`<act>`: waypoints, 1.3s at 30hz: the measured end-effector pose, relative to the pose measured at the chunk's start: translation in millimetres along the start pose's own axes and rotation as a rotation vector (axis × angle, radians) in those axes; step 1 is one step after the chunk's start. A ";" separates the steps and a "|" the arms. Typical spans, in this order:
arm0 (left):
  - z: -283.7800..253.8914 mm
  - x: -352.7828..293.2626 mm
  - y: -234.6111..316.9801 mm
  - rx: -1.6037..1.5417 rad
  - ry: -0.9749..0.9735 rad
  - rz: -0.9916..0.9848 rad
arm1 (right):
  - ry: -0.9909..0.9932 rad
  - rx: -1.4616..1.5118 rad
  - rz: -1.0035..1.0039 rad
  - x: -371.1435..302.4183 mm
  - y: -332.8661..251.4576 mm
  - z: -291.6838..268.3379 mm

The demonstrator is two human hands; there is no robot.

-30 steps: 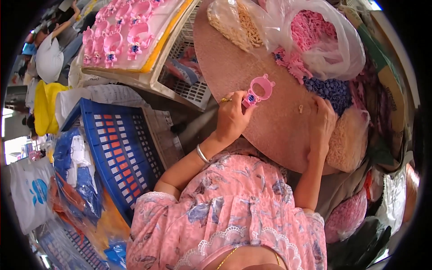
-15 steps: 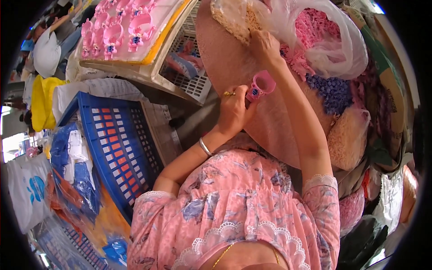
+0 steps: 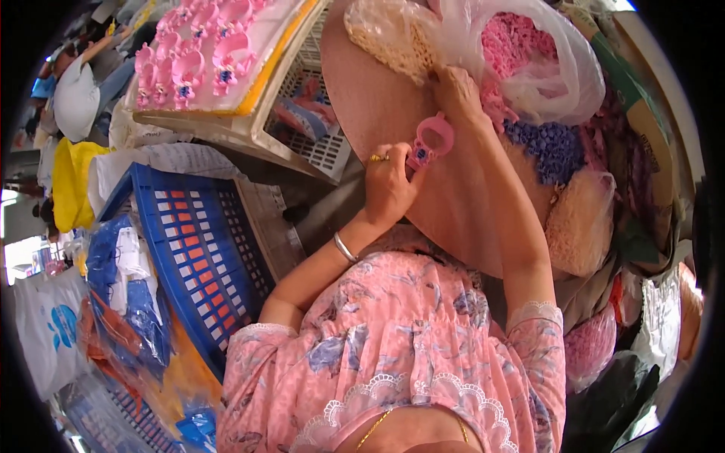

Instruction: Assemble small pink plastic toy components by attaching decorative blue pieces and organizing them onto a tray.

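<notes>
While the left hand point(image 3: 389, 185) is pinching a pink ring piece point(image 3: 423, 153), its thumb and fingertips are closing firmly on the narrow lower end. The smooth, shiny plastic hoop is standing out beyond the fingers, above a speckled, reddish-brown tabletop point(image 3: 461, 219) with a curved edge; a small blue detail is showing below the hoop. The right hand point(image 3: 457, 90) is resting at the near edge of a heap of beige pieces point(image 3: 396, 41), small, stubby and matt, partly under clear film. Its fingers are curling downward; cannot tell how far they are parting or whether they are gripping anything. Right of this hand, a crinkled translucent bag point(image 3: 563, 94) is gaping around knobbly pink pieces point(image 3: 517, 45). Blue pieces point(image 3: 555, 151) are lying in a rough-textured pile below it. At left, similar pink hoops point(image 3: 186, 72) are standing in rows on a pale, yellow-edged board point(image 3: 268, 72).
</notes>
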State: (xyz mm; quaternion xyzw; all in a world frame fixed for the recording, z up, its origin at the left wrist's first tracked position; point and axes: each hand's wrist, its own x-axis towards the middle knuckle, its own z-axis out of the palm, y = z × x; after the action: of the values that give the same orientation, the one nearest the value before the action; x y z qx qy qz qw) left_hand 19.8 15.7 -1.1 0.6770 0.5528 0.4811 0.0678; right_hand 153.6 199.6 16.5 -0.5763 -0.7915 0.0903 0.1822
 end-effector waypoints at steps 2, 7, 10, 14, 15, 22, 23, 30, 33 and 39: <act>-1.8 -2.8 -2.2 0.015 0.011 -0.005 | -0.036 0.055 -0.006 -4.5 -8.7 -5.6; -4.3 -5.7 1.7 0.014 0.007 0.017 | 0.126 0.066 -0.033 5.9 -23.7 -7.8; -4.4 -6.5 8.2 -0.005 -0.010 0.046 | 0.043 -0.039 -0.215 16.2 -23.1 2.1; -3.3 -7.4 9.6 0.030 -0.004 0.014 | -0.052 -0.073 -0.203 11.6 -17.2 3.4; -4.1 -10.4 10.1 0.026 0.005 0.009 | -0.030 0.006 -0.190 4.7 -19.7 -1.5; -14.4 -14.0 3.7 -0.043 -0.085 0.146 | -0.156 0.277 -0.521 -25.3 -0.3 -43.8; -17.3 -16.4 6.9 -0.052 -0.100 0.135 | -0.168 0.280 -0.505 -33.6 7.4 -43.3; -24.1 -28.3 10.6 -0.127 -0.183 0.094 | -0.218 0.725 0.038 -80.2 -0.6 -70.5; -26.5 -29.5 10.1 -0.155 -0.233 0.093 | -0.057 0.369 -0.175 -96.9 10.1 -68.1; -32.5 -29.8 10.7 -0.199 -0.285 0.088 | -0.030 0.513 -0.117 -112.9 5.4 -49.7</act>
State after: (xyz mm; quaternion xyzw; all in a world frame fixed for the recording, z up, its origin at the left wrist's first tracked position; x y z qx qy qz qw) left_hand 5.7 -26.9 5.6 0.7517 0.4573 0.4351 0.1910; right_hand 208.2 91.2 39.4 -0.4634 -0.7773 0.2859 0.3152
